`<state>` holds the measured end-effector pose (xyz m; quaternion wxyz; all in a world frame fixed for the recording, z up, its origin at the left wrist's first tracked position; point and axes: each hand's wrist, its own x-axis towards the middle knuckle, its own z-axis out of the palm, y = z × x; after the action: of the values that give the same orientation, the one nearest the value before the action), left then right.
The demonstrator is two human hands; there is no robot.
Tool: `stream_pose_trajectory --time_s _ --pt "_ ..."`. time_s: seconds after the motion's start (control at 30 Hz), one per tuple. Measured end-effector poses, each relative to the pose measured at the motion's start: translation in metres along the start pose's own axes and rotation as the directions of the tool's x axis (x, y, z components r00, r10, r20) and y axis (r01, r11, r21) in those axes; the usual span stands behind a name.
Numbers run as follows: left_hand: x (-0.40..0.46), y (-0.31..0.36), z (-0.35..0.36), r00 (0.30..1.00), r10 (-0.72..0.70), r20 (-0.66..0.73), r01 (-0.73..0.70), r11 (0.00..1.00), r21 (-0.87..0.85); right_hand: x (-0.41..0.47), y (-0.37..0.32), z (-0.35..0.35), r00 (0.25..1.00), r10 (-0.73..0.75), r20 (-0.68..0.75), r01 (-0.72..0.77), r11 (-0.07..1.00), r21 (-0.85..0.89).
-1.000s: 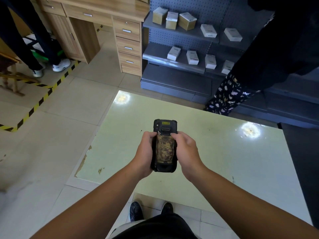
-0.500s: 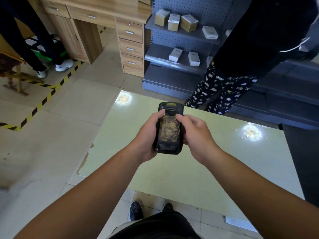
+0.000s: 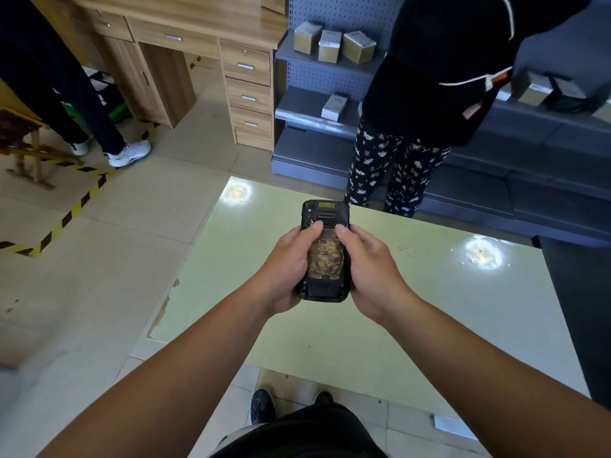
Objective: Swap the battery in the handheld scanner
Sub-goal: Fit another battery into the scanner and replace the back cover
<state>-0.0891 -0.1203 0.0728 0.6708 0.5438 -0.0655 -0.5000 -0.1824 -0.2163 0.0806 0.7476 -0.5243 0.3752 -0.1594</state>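
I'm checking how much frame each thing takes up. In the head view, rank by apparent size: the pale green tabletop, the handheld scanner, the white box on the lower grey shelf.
1. Pale green tabletop, by far the largest.
2. Handheld scanner, held in the left hand and right hand.
3. White box, smallest, though it sits farther from the camera.
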Motion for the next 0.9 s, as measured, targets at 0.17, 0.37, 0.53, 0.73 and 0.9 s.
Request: stream_pose_trajectory --time_s 0.17,0.37,0.53,0.73,0.9 --pt "0.004 -0.006 0.005 0.994 -0.018 -0.112 0.021 0.999 0.03 0.001 0.003 0.001 0.997 -0.044 -0.067 0.038 0.996 -0.086" --pt "0.011 -0.006 0.002 0.972 0.045 -0.229 0.005 0.978 0.21 0.001 0.002 -0.003 0.994 -0.084 -0.073 0.065 0.97 -0.235" --pt "0.012 -0.008 -0.001 0.98 -0.007 -0.201 0.054 0.972 0.231 0.0 0.003 -0.002 0.994 -0.098 -0.05 0.08 0.955 -0.284" --pt "0.01 -0.011 -0.002 0.986 -0.097 -0.138 0.124 0.971 0.202 0.0 0.009 -0.006 0.995 -0.079 -0.069 0.054 0.951 -0.304" --pt "0.014 -0.017 -0.005 0.988 -0.099 -0.117 0.118 0.98 0.162 0.002 0.013 -0.01 0.997 -0.043 -0.061 0.024 0.957 -0.288"
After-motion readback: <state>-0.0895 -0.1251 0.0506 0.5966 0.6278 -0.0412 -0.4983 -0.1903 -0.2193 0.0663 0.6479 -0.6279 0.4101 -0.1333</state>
